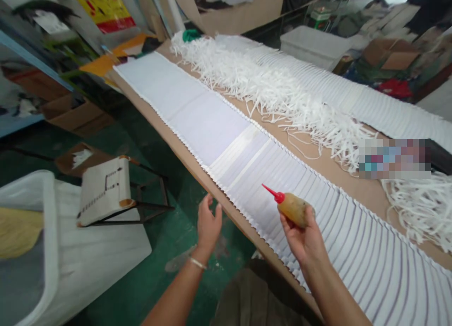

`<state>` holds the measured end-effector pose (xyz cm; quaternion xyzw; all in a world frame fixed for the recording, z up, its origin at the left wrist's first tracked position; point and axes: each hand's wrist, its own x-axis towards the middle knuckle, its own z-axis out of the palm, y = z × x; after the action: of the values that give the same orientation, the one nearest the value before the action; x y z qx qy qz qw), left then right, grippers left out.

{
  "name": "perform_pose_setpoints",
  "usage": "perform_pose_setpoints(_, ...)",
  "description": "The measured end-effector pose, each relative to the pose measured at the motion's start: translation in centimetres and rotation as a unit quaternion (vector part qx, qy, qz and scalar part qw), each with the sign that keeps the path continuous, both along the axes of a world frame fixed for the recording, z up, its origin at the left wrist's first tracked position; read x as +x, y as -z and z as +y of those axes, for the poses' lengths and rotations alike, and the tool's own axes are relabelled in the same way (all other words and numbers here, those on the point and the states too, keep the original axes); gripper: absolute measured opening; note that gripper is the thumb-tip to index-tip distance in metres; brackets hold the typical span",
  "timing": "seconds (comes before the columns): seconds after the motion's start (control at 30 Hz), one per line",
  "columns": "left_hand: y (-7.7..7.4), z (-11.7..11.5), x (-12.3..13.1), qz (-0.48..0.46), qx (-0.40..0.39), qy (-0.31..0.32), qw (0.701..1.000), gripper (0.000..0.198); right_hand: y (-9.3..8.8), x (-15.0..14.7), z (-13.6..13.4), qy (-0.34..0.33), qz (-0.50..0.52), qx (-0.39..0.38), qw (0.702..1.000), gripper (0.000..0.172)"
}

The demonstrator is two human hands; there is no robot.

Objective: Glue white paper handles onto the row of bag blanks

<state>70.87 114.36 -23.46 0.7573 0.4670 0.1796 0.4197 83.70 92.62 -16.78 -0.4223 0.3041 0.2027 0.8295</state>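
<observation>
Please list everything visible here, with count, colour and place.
Bottle: one, amber with red nozzle, in the right hand
Strips: many, white, in two long rows
Flat sheet: one or more, white, beyond the front row
Loose straps: many, white, heaped between the rows
Table: one, brown, centre
Stool: one, beige, left
Bins: two, white, lower left and back right
Boxes: several, brown, left and back right
Poster: one, yellow and red, back left
Background clutter: too blurred to count
Floor: one, green, below
Bracelet: one, pale, left wrist
Left hand: one, bare, by the table edge
Right hand: one, bare, around the bottle
</observation>
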Motion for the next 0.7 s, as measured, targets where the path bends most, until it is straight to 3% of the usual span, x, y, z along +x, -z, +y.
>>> perform_pose_setpoints(0.07, -2.2, -3.9, -1.6, -0.06, -0.067, 0.133, 0.987, 0.053, -0.7, -2.7, 1.0, -0.041, 0.052, 0.054, 0.996, 0.045)
perform_pose_setpoints(0.13, -4.4, -7.4, -2.1, -0.101, -0.132, 0.214, 0.963, 0.069, -1.3, -5.2, 2.1, -0.1, 0.109, 0.112, 0.983, 0.05)
perform_pose_setpoints(0.27, -7.3, -11.2, -1.0, -0.163, -0.223, 0.181, 0.944, 0.076, -2.1, -8.6, 3.1, -0.154, 0.125, 0.174, 0.965, 0.062)
perform_pose_setpoints(0.37, -7.7, -11.6, -0.1, -0.179, -0.246, 0.139, 0.942, 0.072, -1.7, -9.2, 2.3, -0.224, 0.1, 0.181, 0.952, 0.076)
perform_pose_setpoints(0.47, -6.8, -10.4, 1.9, -0.204, -0.263, 0.145, 0.932, 0.061, -0.6, -8.7, 0.4, -0.299, 0.076, 0.107, 0.945, 0.085)
perform_pose_setpoints(0.53, -6.2, -8.3, 4.6, -0.225, -0.229, 0.149, 0.935, 0.056, 0.3, -8.6, -1.7, -0.314, 0.059, 0.022, 0.947, 0.088)
perform_pose_setpoints(0.7, -6.0, 0.9, 15.8, -0.247, -0.09, 0.113, 0.958, 0.054, 2.0, -9.5, -10.1, -0.316, 0.03, -0.08, 0.945, 0.079)
